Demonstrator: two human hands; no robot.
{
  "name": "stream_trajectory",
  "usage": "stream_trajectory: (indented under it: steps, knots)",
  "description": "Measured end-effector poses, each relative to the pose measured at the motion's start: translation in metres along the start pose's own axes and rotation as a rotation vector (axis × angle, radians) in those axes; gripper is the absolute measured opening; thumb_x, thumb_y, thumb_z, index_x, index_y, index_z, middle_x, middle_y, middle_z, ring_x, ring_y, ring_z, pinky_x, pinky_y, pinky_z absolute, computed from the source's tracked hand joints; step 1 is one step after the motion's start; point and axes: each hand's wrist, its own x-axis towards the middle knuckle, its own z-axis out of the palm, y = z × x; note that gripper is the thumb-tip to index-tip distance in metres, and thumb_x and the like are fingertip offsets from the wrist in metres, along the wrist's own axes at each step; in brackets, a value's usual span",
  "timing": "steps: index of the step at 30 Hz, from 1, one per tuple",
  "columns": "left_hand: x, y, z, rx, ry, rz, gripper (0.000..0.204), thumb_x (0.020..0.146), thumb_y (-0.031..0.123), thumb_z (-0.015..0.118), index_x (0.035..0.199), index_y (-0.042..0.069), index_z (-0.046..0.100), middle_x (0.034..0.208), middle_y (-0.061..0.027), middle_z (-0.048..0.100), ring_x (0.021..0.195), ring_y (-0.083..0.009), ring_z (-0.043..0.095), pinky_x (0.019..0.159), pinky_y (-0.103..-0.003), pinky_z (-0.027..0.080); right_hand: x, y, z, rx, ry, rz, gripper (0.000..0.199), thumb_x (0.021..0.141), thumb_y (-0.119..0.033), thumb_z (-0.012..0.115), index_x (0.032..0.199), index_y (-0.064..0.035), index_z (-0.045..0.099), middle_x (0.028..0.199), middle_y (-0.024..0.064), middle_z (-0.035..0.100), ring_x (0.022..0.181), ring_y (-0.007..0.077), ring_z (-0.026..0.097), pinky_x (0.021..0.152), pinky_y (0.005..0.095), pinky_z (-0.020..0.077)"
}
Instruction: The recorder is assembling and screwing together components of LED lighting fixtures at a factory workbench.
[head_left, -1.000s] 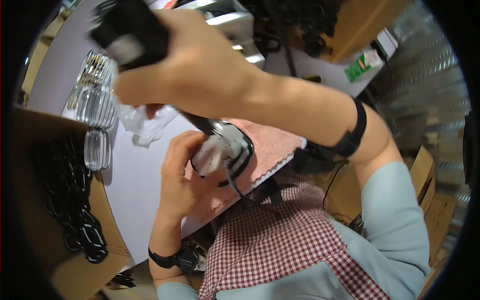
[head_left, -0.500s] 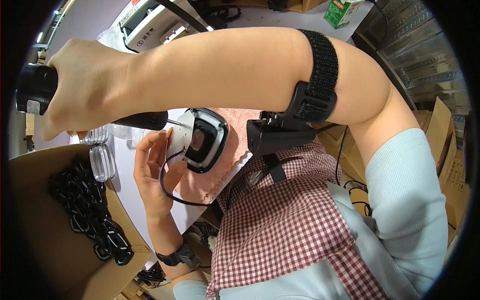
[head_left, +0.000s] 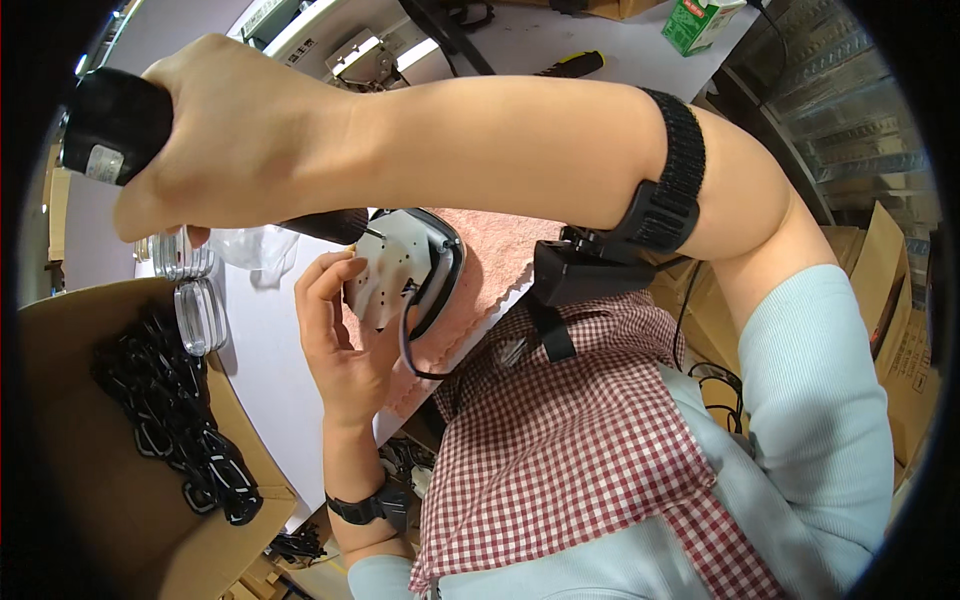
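Observation:
My right hand (head_left: 235, 150) grips a black electric screwdriver (head_left: 118, 125), its nose slanting down to the right. The bit meets the upper edge of a pale metal plate (head_left: 400, 262) with small holes. That plate lies on a black rounded housing (head_left: 452, 275) with a light inner rim. My left hand (head_left: 345, 350) is closed around the plate's left and lower edge, fingertips at the left and thumb below. A dark cable (head_left: 406, 350) leaves the plate's lower side and curves toward my apron. My right forearm covers part of the table.
Under the housing lies a pink cloth (head_left: 500, 250). At the left stands a cardboard box (head_left: 70, 400) of black frames (head_left: 180, 430), beside clear plastic parts (head_left: 203, 318) and a plastic bag (head_left: 262, 250). Farther back are a yellow-black tool (head_left: 577, 65) and a green-white carton (head_left: 697, 25).
The metal plate, tilted up before, now lies flatter on the housing. The screwdriver and my right hand have shifted right and slightly up. My left hand has moved right with the plate.

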Motion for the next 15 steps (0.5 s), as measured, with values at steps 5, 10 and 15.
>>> stream_trajectory:
  steps: [5, 10, 15]
  knots:
    - [0.001, 0.002, 0.007, 0.165, 0.011, 0.046, 0.065, 0.073, -0.006, 0.078, 0.133, 0.0, 0.054, 0.131, -0.0137, 0.052, 0.121, -0.0277, 0.056, 0.108, -0.039, 0.046, -0.009, 0.004, -0.005, 0.074, -0.001, -0.063, 0.031, 0.071, -0.025, 0.081, 0.085, -0.0002, 0.071, 0.075, 0.0138, 0.074, 0.071, 0.0206, 0.074, 0.072, 0.0315, 0.0581]
    - [0.003, 0.002, 0.007, 0.199, 0.027, 0.039, 0.072, 0.069, -0.001, 0.085, 0.134, 0.0, 0.054, 0.128, -0.0165, 0.054, 0.118, -0.0289, 0.059, 0.101, -0.041, 0.053, -0.011, 0.005, -0.004, 0.054, 0.008, -0.109, 0.028, 0.071, -0.022, 0.08, 0.083, 0.0, 0.069, 0.073, 0.0143, 0.072, 0.07, 0.021, 0.072, 0.07, 0.0317, 0.0569]
    - [-0.002, 0.001, 0.003, 0.127, -0.009, -0.018, 0.07, 0.076, -0.003, 0.075, 0.14, -0.001, 0.047, 0.132, -0.0123, 0.052, 0.125, -0.0254, 0.054, 0.112, -0.04, 0.041, -0.023, -0.016, -0.014, -0.014, -0.073, -0.038, 0.025, 0.07, -0.018, 0.079, 0.082, 0.0012, 0.068, 0.07, 0.0119, 0.069, 0.065, 0.0187, 0.068, 0.064, 0.0329, 0.0544]
